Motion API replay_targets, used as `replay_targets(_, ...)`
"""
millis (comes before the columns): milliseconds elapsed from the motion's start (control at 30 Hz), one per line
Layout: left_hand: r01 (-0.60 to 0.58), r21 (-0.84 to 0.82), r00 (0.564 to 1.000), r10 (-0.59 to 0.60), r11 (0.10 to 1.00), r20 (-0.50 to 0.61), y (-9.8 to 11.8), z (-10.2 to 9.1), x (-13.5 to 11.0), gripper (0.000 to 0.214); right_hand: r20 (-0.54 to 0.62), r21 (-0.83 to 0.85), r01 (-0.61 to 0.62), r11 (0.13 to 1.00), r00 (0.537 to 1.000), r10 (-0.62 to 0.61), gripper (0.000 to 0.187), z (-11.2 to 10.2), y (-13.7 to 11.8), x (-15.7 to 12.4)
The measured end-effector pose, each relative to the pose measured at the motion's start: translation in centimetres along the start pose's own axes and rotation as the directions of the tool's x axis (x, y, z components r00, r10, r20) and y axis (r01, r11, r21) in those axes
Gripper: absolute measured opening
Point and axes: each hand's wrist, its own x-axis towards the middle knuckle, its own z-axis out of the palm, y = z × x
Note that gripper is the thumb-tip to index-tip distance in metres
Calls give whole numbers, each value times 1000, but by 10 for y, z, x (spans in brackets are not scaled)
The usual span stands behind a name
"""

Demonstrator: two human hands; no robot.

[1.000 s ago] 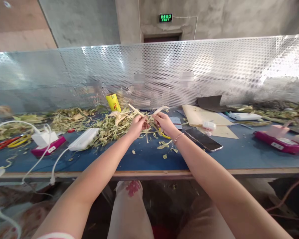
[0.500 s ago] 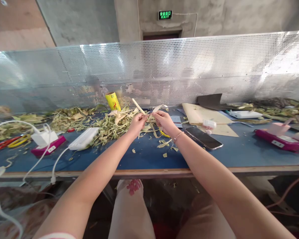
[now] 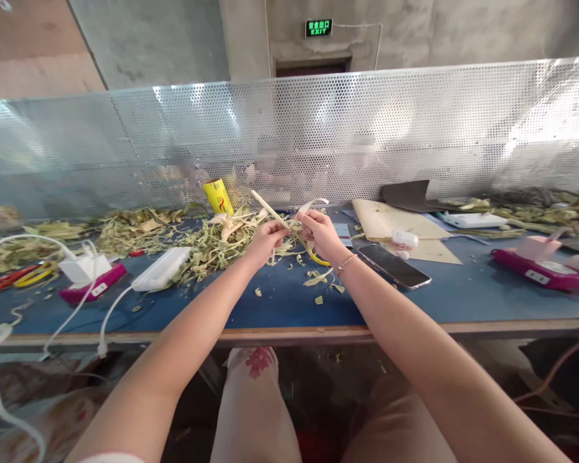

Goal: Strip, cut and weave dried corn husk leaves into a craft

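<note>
My left hand (image 3: 266,238) is closed on a pale stalk (image 3: 269,207) that sticks up and to the left, above the blue table (image 3: 280,302). My right hand (image 3: 320,232) pinches a thin strip of husk (image 3: 312,206) that curls off the same stalk. The two hands are close together, a little above the table. A heap of green and yellow husk peelings (image 3: 212,241) lies right behind and to the left of them. Loose scraps (image 3: 321,280) lie below my right wrist, which wears a thin bracelet.
A black phone (image 3: 394,267) lies right of my right hand, with a small white case (image 3: 405,240) and tan paper (image 3: 390,225) behind it. A white power bank (image 3: 161,269), cables, pink boxes (image 3: 87,283), scissors (image 3: 9,276) and a yellow roll (image 3: 218,196) are left. A perforated metal screen (image 3: 415,128) backs the table.
Both hands have risen slightly and my right hand has pulled the strip further up and away from the stalk. The stalk has tilted a little more upright.
</note>
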Motion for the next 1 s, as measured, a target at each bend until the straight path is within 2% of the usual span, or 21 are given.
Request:
replay_targets(133, -36, -5, 999, 36, 999, -4, -3, -2, 1, 8, 93, 63, -18, 998, 996, 12, 30, 4, -10, -4)
replay_targets(233, -69, -19, 998, 69, 997, 11, -4, -2, 2, 9, 122, 106, -24, 994, 992, 11, 27, 5, -15, -5)
replay_targets(433, -138, -58, 990, 139, 989, 21, -4, -3, 3, 8, 166, 116, -17, 993, 986, -3, 9, 3, -14, -4)
replay_targets(533, -186, -50, 982, 187, 981, 25, -1, -3, 0, 8, 180, 57, -5, 998, 984, -5, 7, 3, -11, -4)
replay_targets(667, -183, -43, 983, 183, 982, -1, 2, -3, -1, 9, 120, -86, 22, 996, 993, -12, 14, 4, -7, -4)
replay_targets(833, -157, -52, 988, 157, 986, -15, 2, -2, 0, 14, 41, -315, 125, 941, 992, -118, 19, 3, -2, -3)
replay_targets(1000, -143, -106, 990, 140, 984, -34, 3, -2, 0, 16, 23, -341, 149, 928, 988, -150, 14, 1, 0, -1)
